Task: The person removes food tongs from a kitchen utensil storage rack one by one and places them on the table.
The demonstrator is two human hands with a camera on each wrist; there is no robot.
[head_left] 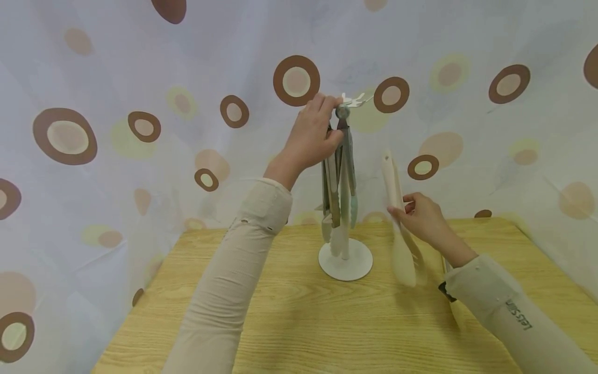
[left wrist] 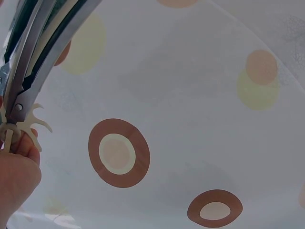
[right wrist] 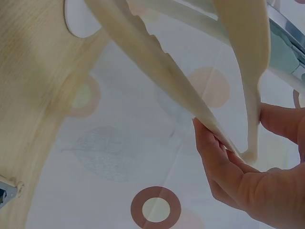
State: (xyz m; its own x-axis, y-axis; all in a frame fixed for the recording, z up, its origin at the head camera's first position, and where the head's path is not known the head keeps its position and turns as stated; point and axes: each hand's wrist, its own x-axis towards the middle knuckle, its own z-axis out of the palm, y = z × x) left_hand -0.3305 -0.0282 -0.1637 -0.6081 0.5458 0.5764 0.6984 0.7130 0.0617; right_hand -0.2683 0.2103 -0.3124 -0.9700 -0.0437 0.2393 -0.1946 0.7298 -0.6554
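Observation:
A white utensil stand [head_left: 348, 267] with a round base and a hooked top stands on the table. Around its top my left hand [head_left: 314, 127] curls, fingers over the hooked head and thumb lower down at the hanging tongs. Several tongs [head_left: 344, 161] hang there, with metal arms and pale or green tips; in the left wrist view their metal arms [left wrist: 35, 52] spread beside the hooks [left wrist: 40, 119]. To the right, my right hand [head_left: 424, 218] pinches cream tongs [head_left: 403, 259] between thumb and fingers near the joined end. One arm of these has a serrated edge.
The wooden table [head_left: 289, 311] reaches back to a patterned curtain [head_left: 187, 62]. A dark-ended object [head_left: 447, 292] shows partly behind the right sleeve. Metal with a beige end [right wrist: 7, 191] lies at the table edge in the right wrist view.

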